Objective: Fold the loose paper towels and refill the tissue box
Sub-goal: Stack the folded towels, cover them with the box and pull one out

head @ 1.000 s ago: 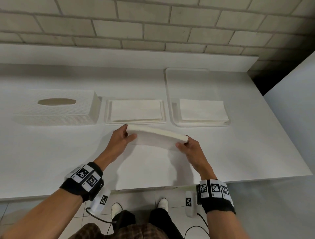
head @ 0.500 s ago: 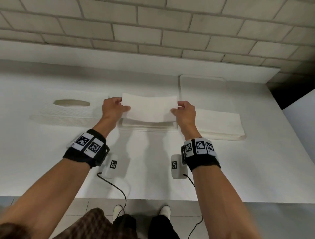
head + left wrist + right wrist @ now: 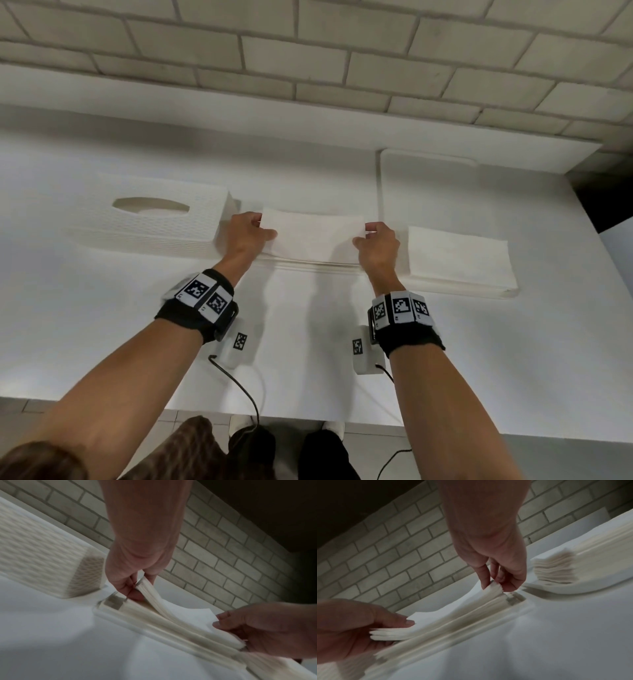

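Note:
A folded white paper towel [image 3: 313, 236] is held by both ends just over the stack of folded towels in the shallow base tray [image 3: 308, 265]. My left hand [image 3: 246, 233] pinches its left end [image 3: 145, 586], thumb on top. My right hand [image 3: 375, 240] pinches the right end [image 3: 494, 589]. The towel sags in the middle onto the stack. The white woven tissue box cover [image 3: 150, 219] with an oval slot stands to the left, apart from the tray. A pile of loose unfolded towels [image 3: 459, 260] lies on a white tray [image 3: 424, 164] to the right.
White table [image 3: 102, 325] runs back to a raised ledge and a brick wall [image 3: 308, 51]. The table's right end drops off by a dark gap [image 3: 603, 202]. Cables hang from my wrist units over the front edge.
Both hands carried the folded towel from the front of the table back to the base tray and lowered it onto the stack; my head has moved closer.

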`<state>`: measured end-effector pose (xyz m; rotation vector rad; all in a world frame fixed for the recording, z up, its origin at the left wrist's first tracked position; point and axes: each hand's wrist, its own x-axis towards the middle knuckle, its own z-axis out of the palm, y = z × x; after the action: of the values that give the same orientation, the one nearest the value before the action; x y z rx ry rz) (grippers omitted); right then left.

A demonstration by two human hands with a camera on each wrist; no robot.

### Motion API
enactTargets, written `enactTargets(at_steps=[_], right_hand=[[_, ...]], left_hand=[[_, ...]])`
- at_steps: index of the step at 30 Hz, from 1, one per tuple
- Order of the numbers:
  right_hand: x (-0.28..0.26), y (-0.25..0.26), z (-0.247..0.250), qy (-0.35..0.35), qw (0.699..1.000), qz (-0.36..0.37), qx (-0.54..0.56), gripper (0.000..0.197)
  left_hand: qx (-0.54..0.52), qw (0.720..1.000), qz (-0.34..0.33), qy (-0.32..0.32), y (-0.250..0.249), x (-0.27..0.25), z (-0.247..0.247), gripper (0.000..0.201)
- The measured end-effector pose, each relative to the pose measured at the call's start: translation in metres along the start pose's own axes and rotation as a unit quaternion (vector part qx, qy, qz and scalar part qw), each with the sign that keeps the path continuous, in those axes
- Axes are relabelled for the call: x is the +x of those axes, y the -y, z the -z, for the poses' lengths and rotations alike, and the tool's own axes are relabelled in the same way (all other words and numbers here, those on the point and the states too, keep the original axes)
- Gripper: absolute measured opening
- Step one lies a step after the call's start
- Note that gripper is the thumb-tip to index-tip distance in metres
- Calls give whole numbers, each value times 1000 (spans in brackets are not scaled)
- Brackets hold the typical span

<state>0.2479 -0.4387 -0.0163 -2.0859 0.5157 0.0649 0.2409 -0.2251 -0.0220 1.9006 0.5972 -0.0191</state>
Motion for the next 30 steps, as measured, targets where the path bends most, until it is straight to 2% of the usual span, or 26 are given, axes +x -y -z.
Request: enactTargets(at_steps=[3,6,8,9,11,13,14,15,16,18,21,23,25,28,30], right_hand=[[3,-9,-7,1,999,7,-32,28],[6,-14,-13,-3,998,10,-56,7],[11,-19,-17,0,998,9,-68,38],[12,-21,-18,4,998,8,-65,45],[10,-21,-16,9,998,3,-64,35],[4,-14,-7,-1,999,7,-46,7],[4,-14,0,-17,999,21,-30,11],[3,-12,10,-44,998,34,-10,22],[4,-12,23,-73,996,47,11,25],[6,-11,56,-138,987,71,44,23],[19,-25,112,-233,968,82,40,20],[30,-44,147,-266,962,63,13,21],[42,-68,175,-258,966,17,-24,26],[56,-95,198,-187,979,-46,-67,43],[62,-105,204,-153,982,-57,-93,49]], left_hand=[[64,997,-34,-14,4,0,-5,17],[130,989,-57,-37,10,0,-8,18],[166,984,-59,-33,12,0,-9,14],[179,982,-57,-23,13,-1,-9,16],[228,973,-47,-3,9,-2,-6,17],[297,953,-50,-13,3,-3,-4,27],[310,948,-59,-35,-1,-4,-4,35],[296,950,-82,-57,-8,-7,-6,41],[255,958,-107,-71,-17,-13,-11,44],[152,973,-161,-60,-39,-25,-28,44],[69,982,-173,40,-77,-53,-73,36],[21,985,-128,113,-95,-69,-109,34],[-12,985,-68,158,-100,-82,-142,31],[2,985,-15,172,-98,-88,-179,9],[5,986,12,164,-92,-86,-197,13]])
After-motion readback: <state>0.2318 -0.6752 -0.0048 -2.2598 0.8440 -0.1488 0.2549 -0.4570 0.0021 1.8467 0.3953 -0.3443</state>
